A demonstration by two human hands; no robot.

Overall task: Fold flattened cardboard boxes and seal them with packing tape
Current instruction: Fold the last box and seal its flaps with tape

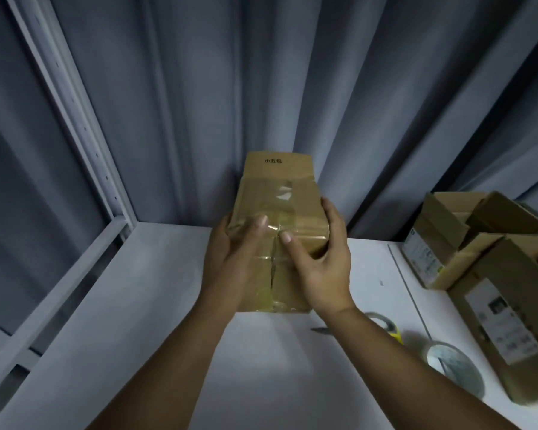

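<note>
While both hands grip the cardboard box (278, 231) above the table (137, 305), left hand (230, 252) and right hand (323, 262) thumbs press the taped seam. Looks to me like that tape could wrinkle or lift; far flap beyond the seam isn't down.

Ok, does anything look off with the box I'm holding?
Yes: the clear tape on the cardboard box looks wrinkled and patchy rather than smooth, with both hands, left and right, pressing it.
</note>
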